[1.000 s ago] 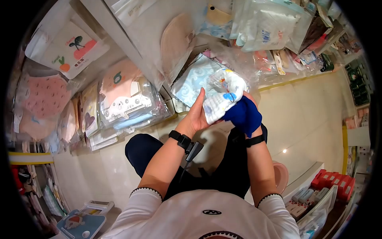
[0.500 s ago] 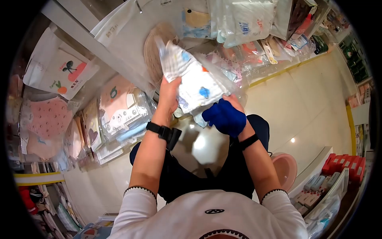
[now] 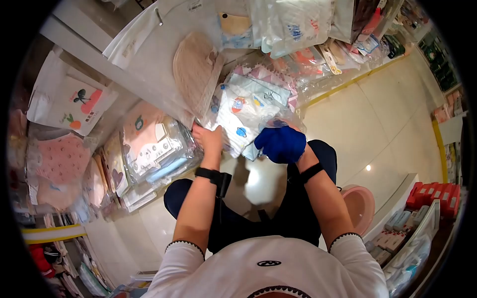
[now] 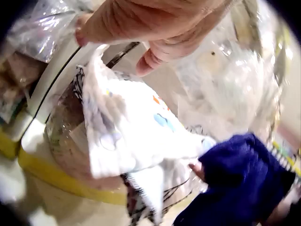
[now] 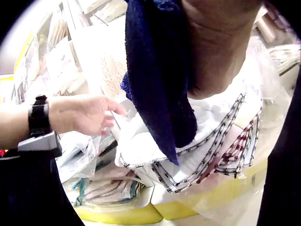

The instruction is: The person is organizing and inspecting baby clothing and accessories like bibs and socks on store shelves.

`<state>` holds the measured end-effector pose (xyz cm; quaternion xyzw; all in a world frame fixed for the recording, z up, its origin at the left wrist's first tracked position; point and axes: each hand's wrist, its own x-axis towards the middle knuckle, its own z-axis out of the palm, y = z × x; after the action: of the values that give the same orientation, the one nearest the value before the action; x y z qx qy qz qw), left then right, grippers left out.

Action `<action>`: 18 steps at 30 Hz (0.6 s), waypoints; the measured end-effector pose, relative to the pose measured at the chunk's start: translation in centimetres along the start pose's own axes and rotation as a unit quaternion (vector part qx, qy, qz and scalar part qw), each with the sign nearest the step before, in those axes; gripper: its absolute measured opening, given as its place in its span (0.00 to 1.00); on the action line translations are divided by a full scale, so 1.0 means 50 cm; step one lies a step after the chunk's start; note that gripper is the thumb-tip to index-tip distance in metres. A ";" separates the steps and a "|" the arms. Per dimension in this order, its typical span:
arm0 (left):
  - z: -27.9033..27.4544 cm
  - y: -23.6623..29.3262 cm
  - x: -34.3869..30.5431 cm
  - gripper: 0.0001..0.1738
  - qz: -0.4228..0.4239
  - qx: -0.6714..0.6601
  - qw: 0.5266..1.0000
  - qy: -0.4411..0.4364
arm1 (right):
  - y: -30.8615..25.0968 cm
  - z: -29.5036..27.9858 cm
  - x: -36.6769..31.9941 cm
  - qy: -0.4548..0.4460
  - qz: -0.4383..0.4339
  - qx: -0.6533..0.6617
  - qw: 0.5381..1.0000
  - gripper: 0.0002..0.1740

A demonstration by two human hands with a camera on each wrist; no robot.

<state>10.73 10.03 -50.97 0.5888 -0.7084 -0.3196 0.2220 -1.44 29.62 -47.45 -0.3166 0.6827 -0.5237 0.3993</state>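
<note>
A white cloth (image 3: 238, 119) with small coloured prints lies spread over a pile of folded cloths on the low shelf. My left hand (image 3: 209, 139) is at its left corner, thumb and fingers apart in the left wrist view. A dark blue cloth (image 3: 280, 145) hangs bunched over my right hand (image 5: 216, 44), which grips it at the white cloth's near right corner. One fingertip (image 4: 197, 170) pokes out beside the white cloth; the blue cloth hides most other fingers. Stitched edges of the stacked cloths (image 5: 225, 146) show in the right wrist view.
Plastic-wrapped baby goods (image 3: 159, 144) fill the shelf on the left. A clear bag with a beige item (image 3: 196, 67) hangs just above the left hand. Behind hang white packets (image 3: 293, 27). A pink bucket (image 3: 358, 208) stands by the right leg, near red boxes (image 3: 435, 198).
The white cloth, folded in both hands earlier, was opened out, lifted, and lowered onto the pile. My left hand has come down and away from its corner. The blue cloth stays with my right hand.
</note>
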 end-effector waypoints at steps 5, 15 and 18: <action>0.004 0.043 -0.110 0.38 0.406 0.077 0.903 -0.117 | -0.019 0.007 -0.008 0.060 -0.116 -0.125 0.984 0.09; 0.102 0.106 -0.040 0.19 0.358 0.042 0.924 -0.126 | 0.149 -0.015 0.052 0.114 0.066 0.354 0.926 0.22; 0.170 0.042 0.067 0.21 0.208 -0.200 0.914 -0.286 | 0.132 0.008 0.040 0.217 0.065 0.176 0.958 0.22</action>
<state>2.70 8.63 -55.63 0.2549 -0.7696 -0.5558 0.1843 -2.16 29.39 -54.34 -0.0746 0.6688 -0.6650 0.3240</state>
